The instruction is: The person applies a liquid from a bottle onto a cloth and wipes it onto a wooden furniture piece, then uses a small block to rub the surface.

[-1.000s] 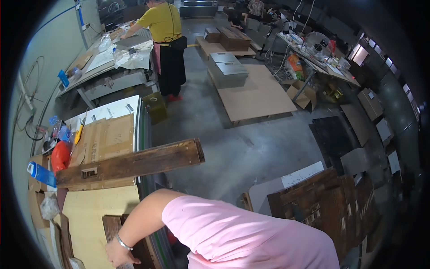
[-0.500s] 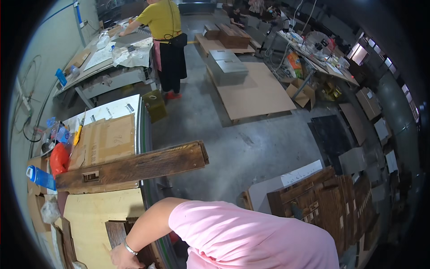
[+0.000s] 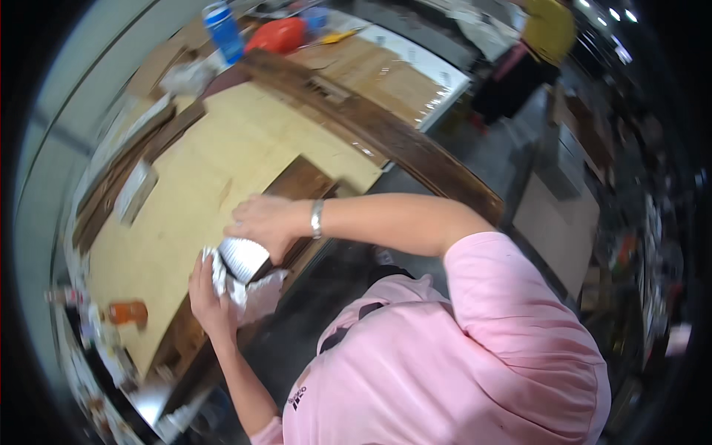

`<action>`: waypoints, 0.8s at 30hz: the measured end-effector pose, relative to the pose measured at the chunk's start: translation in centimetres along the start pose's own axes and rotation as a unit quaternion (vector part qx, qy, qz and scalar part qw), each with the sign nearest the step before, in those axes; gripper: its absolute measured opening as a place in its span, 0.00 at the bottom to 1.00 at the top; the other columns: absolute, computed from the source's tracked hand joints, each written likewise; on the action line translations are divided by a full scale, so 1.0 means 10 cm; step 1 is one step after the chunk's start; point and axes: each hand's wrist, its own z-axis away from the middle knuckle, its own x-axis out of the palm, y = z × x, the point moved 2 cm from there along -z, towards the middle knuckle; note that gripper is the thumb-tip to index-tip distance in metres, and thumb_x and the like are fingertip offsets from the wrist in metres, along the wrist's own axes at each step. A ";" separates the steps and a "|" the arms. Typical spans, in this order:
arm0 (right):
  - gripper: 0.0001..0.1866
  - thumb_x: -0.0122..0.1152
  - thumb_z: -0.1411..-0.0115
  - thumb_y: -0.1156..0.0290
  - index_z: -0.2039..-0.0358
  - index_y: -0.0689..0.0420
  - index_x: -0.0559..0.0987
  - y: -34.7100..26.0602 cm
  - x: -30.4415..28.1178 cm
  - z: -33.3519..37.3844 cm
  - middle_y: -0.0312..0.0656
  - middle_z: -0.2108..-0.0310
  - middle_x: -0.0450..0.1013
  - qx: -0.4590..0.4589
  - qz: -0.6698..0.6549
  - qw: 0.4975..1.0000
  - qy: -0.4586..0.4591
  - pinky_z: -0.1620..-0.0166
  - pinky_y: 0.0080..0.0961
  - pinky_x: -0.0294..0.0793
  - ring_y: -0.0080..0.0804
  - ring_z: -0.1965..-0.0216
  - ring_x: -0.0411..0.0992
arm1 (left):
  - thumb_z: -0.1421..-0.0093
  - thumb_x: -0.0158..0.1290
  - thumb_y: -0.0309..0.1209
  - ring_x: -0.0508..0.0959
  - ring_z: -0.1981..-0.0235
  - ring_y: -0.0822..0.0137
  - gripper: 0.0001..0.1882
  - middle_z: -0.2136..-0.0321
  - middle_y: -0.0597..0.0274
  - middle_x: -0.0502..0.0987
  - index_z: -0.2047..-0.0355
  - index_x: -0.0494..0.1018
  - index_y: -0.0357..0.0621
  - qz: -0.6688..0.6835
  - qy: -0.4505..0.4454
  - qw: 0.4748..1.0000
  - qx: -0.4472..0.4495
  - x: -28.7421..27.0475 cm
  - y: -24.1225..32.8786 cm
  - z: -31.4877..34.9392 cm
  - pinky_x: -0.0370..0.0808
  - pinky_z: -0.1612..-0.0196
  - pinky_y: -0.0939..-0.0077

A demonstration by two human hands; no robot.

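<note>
A white piece with a finely ribbed face (image 3: 245,257) lies between my hands, over the board; I cannot make out its kind. My right hand (image 3: 265,221), with a silver bracelet at the wrist, is closed over its far side, fingers curled and partly hidden. Pinched in my left hand (image 3: 211,298) is crumpled white wrapping (image 3: 256,295), which hangs around the ribbed piece's near side. Beneath my hands runs a dark brown wooden board (image 3: 300,180) along the near edge of a pale plywood sheet (image 3: 215,174). Motion blurs the picture somewhat.
A long dark plank with a cut-out (image 3: 393,141) lies across the far side and juts past the table edge. Narrow wood strips (image 3: 141,159), an orange bottle (image 3: 128,312), a blue bottle (image 3: 222,33) and a red bag (image 3: 276,35) lie around. A person in yellow (image 3: 549,33) stands beyond.
My view has swung down and left onto the plywood. Both hands now show, together with the white ribbed piece and wrapping; before, only my right hand was visible, low by the dark board.
</note>
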 end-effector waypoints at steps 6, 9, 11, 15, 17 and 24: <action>0.38 0.60 0.44 0.42 0.45 0.62 0.74 0.63 -0.10 -0.16 0.56 0.52 0.75 -0.001 -0.141 0.989 -0.051 0.50 0.40 0.72 0.51 0.52 0.74 | 0.42 0.47 0.15 0.76 0.45 0.63 0.22 0.48 0.50 0.78 0.47 0.75 0.37 0.098 0.118 0.981 -0.122 -0.40 -0.46 0.28 0.69 0.42 0.71; 0.31 0.45 0.34 0.46 0.58 0.66 0.79 1.10 -0.26 -0.03 0.61 0.65 0.77 0.085 -0.136 0.973 -0.163 0.54 0.45 0.72 0.57 0.63 0.76 | 0.39 0.49 0.19 0.76 0.46 0.64 0.21 0.46 0.50 0.76 0.43 0.71 0.34 0.056 0.204 0.954 -0.212 -0.70 -0.53 0.48 0.70 0.43 0.71; 0.31 0.42 0.32 0.49 0.64 0.68 0.80 1.16 -0.19 0.11 0.63 0.68 0.76 0.083 -0.139 0.963 -0.214 0.55 0.47 0.71 0.59 0.66 0.75 | 0.40 0.56 0.29 0.73 0.43 0.54 0.28 0.44 0.44 0.73 0.40 0.67 0.33 0.002 0.114 0.928 -0.353 -0.43 -0.38 0.57 0.65 0.37 0.65; 0.31 0.42 0.31 0.52 0.77 0.69 0.77 1.25 -0.06 0.04 0.63 0.76 0.72 0.036 -0.185 0.979 -0.081 0.62 0.47 0.70 0.59 0.71 0.73 | 0.47 0.52 0.20 0.69 0.40 0.43 0.30 0.43 0.41 0.70 0.41 0.66 0.34 -0.103 0.089 0.990 -0.026 1.04 1.21 -0.08 0.62 0.36 0.50; 0.31 0.42 0.31 0.52 0.78 0.69 0.76 1.19 -0.07 0.08 0.62 0.79 0.71 0.021 -0.192 0.976 -0.099 0.64 0.46 0.69 0.58 0.73 0.72 | 0.52 0.54 0.18 0.75 0.47 0.47 0.26 0.50 0.46 0.76 0.49 0.73 0.38 0.106 0.030 0.984 0.139 1.48 1.87 -0.30 0.70 0.41 0.55; 0.31 0.43 0.31 0.54 0.79 0.68 0.78 1.43 0.05 0.23 0.51 0.80 0.74 0.114 -0.407 0.906 -0.026 0.64 0.33 0.71 0.36 0.76 0.72 | 0.38 0.55 0.26 0.80 0.59 0.67 0.15 0.58 0.55 0.81 0.51 0.77 0.35 0.212 0.220 0.894 -0.328 0.27 0.99 0.00 0.77 0.55 0.72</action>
